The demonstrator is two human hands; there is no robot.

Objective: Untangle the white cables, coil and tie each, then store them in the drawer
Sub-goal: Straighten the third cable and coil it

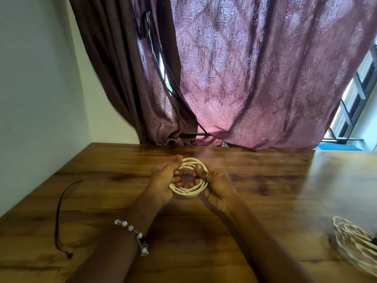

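Where the wooden table (265, 190) runs out towards the window, a person holds a coiled white cable (188, 192) up just above the tabletop, out in the middle of the far half. The coil is several loops thick and roughly round. The left hand (165, 180) grips its left side, fingers curled in through the ring and the thumb lying up along the top of the loops. The right hand (214, 184) grips the right side the same way, fingers hooked round the strands from inside, and something thin and dark crosses the loops by that hand's fingers, though I cannot make out what it is. A beaded bracelet (133, 234) with pale and dark beads sits on the left wrist. Well off to the left, a thin dark cord (59, 211) lies on the table in a long loose curve, its near end finishing in a small knot or tip. Down at the right edge of the table there is a second pale bundle of cable (355, 242), blurred, lying flat and partly cut off by the edge of view. Behind the table hangs a purple patterned curtain (255, 68), its two panels gathered down to the table's back edge, with a plain pale wall (36, 78) on the left and a barred window (350, 103) showing past the curtain on the right.
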